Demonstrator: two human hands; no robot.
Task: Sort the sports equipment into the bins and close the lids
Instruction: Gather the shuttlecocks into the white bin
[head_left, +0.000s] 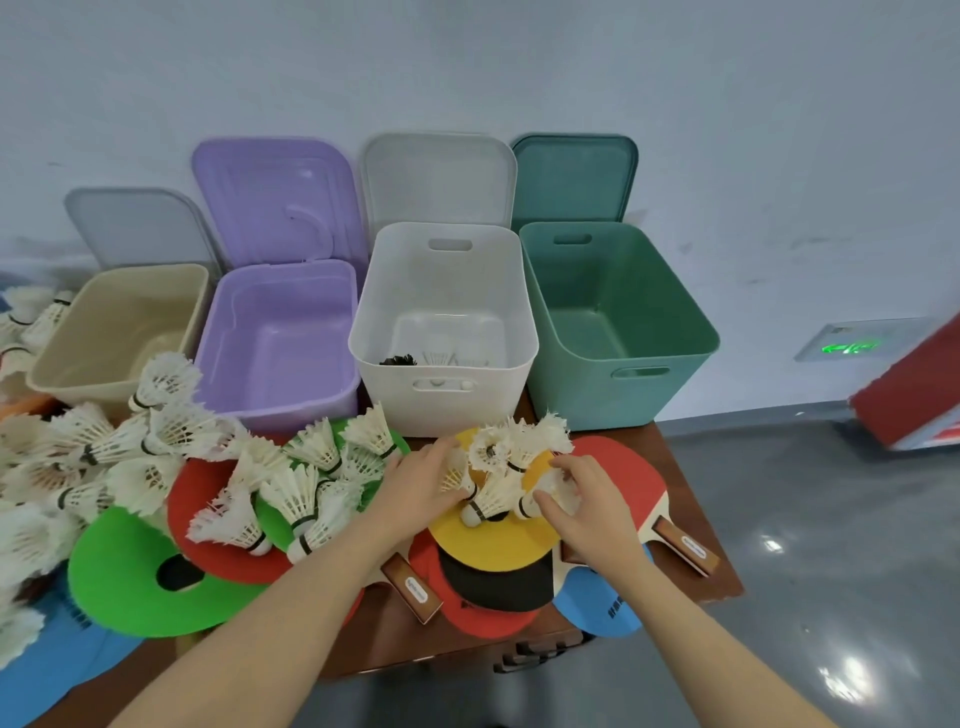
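White shuttlecocks (498, 467) clustered on yellow disc (493, 540), near tabletop (691, 519) edge, before white bin (441, 332). Left hand (421, 480) and right hand (582, 499) flank cluster, fingers curled, each gripping shuttlecocks.

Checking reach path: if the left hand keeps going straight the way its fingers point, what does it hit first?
Likely the shuttlecocks on the yellow disc, which the left hand already touches; beyond them, the white bin. Depth is unclear.

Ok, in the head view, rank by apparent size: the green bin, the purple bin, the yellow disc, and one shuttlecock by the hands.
1. Green bin and purple bin: similar, not ranked.
2. Yellow disc, though nearer the camera.
3. Shuttlecock.
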